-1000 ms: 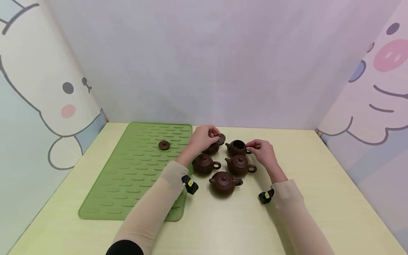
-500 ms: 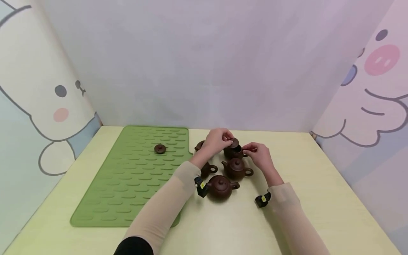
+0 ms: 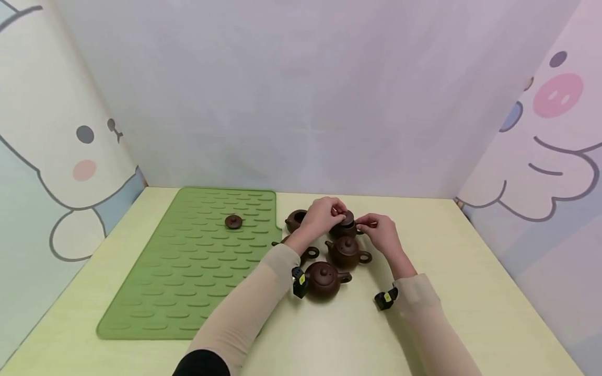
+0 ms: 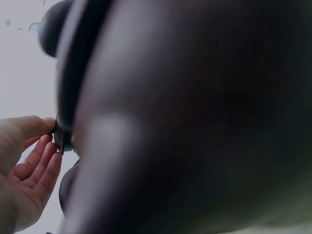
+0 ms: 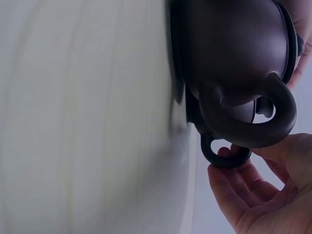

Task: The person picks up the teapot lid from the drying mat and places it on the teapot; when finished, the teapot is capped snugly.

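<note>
On the far left of the yellow table [image 3: 447,324] lies the green mat [image 3: 188,271], and a loose lid [image 3: 233,222] sits on it toward the back, well apart from my hands. Just past the mat's right edge stands an open teapot [image 3: 295,219] with no lid on it.

My left forearm runs up from the lower middle, slanting right across the mat's corner, sleeve to the wrist, and it hides most of one more pot [image 3: 308,254] beneath it. My left hand [image 3: 323,215] is arched over the back teapot [image 3: 345,228], fingers curled down and pinching a small brown lid [image 3: 347,216] that sits on the pot's mouth; whether it has fully seated I cannot tell. The left wrist view is nearly filled by a dark blurred pot wall.

In front of that pot stand two lidded teapots, one near the middle [image 3: 347,251] and one nearest me [image 3: 324,279].

My right forearm comes in from the lower right, angled left. My right hand [image 3: 380,233] is just beside the back teapot, thumb and fingertips closed on its handle; the right wrist view shows my fingertips [image 5: 233,157] cupping the ring handle [image 5: 225,155] from below.
</note>
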Available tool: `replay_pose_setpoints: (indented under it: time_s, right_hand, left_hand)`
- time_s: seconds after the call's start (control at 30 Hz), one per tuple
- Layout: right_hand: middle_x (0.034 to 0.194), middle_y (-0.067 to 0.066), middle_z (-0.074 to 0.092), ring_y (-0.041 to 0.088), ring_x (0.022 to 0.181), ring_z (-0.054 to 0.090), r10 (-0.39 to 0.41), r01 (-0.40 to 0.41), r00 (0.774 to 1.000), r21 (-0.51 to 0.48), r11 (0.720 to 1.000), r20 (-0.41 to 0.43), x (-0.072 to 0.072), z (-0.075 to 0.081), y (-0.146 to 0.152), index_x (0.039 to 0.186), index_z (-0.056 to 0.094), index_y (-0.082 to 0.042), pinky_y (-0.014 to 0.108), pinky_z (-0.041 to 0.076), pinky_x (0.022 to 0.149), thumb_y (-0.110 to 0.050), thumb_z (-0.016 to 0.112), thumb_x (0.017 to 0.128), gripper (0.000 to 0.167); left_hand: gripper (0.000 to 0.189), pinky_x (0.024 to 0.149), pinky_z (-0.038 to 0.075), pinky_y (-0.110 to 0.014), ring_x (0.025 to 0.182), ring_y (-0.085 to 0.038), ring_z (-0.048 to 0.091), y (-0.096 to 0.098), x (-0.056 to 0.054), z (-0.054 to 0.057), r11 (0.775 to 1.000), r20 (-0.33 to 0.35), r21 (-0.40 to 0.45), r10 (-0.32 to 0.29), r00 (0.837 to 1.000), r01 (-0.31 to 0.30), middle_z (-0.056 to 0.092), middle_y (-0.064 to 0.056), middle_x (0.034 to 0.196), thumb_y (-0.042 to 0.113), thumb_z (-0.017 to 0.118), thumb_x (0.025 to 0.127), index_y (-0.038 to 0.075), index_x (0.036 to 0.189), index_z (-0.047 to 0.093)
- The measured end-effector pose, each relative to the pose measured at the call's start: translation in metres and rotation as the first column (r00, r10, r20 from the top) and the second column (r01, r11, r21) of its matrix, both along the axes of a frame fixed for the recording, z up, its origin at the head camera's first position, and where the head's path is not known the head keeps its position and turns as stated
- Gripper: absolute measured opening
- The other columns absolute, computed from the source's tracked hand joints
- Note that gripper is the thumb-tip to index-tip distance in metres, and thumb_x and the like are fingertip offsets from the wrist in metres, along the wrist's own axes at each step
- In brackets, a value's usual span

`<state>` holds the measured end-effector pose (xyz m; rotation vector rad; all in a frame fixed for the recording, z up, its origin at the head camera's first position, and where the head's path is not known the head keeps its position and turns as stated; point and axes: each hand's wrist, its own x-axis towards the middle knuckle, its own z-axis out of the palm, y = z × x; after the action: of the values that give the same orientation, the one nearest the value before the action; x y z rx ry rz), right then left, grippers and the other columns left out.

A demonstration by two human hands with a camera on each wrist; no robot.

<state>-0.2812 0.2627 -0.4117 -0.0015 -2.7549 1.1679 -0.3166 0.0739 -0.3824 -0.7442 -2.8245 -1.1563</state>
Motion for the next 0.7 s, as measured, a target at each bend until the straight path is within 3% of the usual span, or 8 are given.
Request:
replay_pose_setpoints:
  time_s: [0.33, 0.47, 0.7]
  right_hand:
    - [0.108, 0.019, 0.073, 0.034, 0.102, 0.072, 0.002, -0.001, 1.0, -0.019, 1.0, 0.019, 0.001, -0.001, -0.006, 0.106, 0.075, -0.003, 0.041, 0.058, 0.084, -0.008, 0.068, 0.093, 0.015]
    - [0.108, 0.019, 0.073, 0.035, 0.103, 0.071, 0.001, 0.0, 1.0, -0.019, 1.0, 0.012, 0.002, 0.0, -0.004, 0.107, 0.075, -0.003, 0.043, 0.057, 0.085, -0.008, 0.068, 0.094, 0.015]
    - [0.106, 0.019, 0.074, 0.034, 0.101, 0.073, -0.003, 0.003, 1.0, 0.0, 1.0, -0.013, 0.0, -0.002, 0.002, 0.105, 0.075, -0.003, 0.037, 0.057, 0.082, -0.008, 0.069, 0.093, 0.014]
  left_hand:
    - [0.013, 0.075, 0.054, -0.023, 0.093, -0.013, 0.064, 0.003, 0.005, -0.003, 0.991, -0.002, -0.135, 0.019, 1.0, -0.019, 0.066, 0.001, 0.106, 0.022, 0.067, 0.096, 0.021, 0.108, 0.072]
    - [0.014, 0.077, 0.054, -0.023, 0.096, -0.013, 0.065, 0.002, 0.006, 0.0, 0.993, 0.018, -0.117, 0.016, 1.0, -0.014, 0.067, 0.001, 0.109, 0.02, 0.067, 0.097, 0.021, 0.11, 0.072]
    - [0.019, 0.081, 0.056, -0.025, 0.1, -0.014, 0.067, -0.005, 0.006, 0.007, 0.998, 0.044, -0.055, -0.014, 0.999, 0.017, 0.071, 0.001, 0.112, 0.021, 0.064, 0.098, 0.017, 0.116, 0.07]
